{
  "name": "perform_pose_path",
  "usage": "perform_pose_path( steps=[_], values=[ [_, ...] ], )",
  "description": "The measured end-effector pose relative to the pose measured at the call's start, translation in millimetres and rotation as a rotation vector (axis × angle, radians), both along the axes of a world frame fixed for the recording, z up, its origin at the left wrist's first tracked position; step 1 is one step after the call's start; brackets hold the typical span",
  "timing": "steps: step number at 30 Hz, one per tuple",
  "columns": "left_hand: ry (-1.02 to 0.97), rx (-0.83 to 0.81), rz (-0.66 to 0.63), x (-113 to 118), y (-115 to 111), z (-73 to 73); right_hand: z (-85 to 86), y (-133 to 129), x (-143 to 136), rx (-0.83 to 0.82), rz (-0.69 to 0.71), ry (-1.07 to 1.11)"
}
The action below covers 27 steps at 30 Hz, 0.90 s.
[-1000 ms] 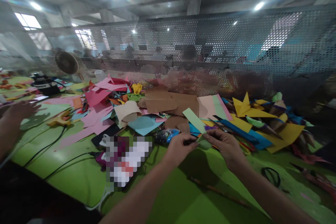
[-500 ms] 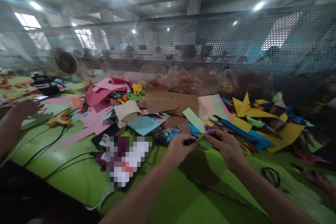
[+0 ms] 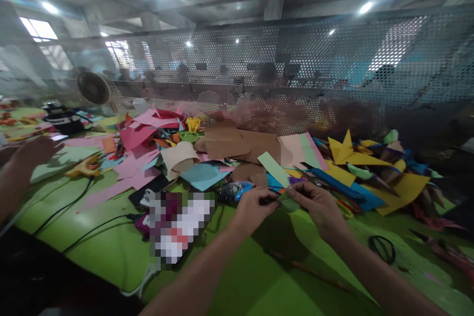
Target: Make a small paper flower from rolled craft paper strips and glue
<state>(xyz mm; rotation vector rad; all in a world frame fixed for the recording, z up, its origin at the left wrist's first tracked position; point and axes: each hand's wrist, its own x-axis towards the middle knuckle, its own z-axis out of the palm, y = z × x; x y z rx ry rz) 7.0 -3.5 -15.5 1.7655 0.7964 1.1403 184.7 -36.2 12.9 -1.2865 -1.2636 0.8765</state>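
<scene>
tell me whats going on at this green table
A person's left hand and right hand pinch a small piece of green paper between them, above the green table. A thin stick lies below them. Beyond the hands are brown paper and pink paper, with a yellow paper star to the right. At the far left is another person's hand, near a pale green sheet; whether it touches the sheet is unclear.

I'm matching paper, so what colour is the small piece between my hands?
The small paper piece is green; head view shows it.
</scene>
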Motion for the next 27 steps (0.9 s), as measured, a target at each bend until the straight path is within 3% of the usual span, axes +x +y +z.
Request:
perform_pose_path(
  steps=[10, 14, 27],
  values=[
    [-0.043, -0.078, 0.014, -0.4, 0.0, 1.4, 2.7, -0.8, -1.8, -0.023, 0.003, 0.024],
    [-0.09, -0.115, 0.094, -0.5, 3.7, -2.9, 5.3, -0.9, -1.6, -0.02, -0.018, 0.035],
    [-0.11, -0.116, 0.098, 0.6, 4.4, -4.6, -2.5, 3.0, 0.5, -0.028, -0.015, 0.007]
  ],
)
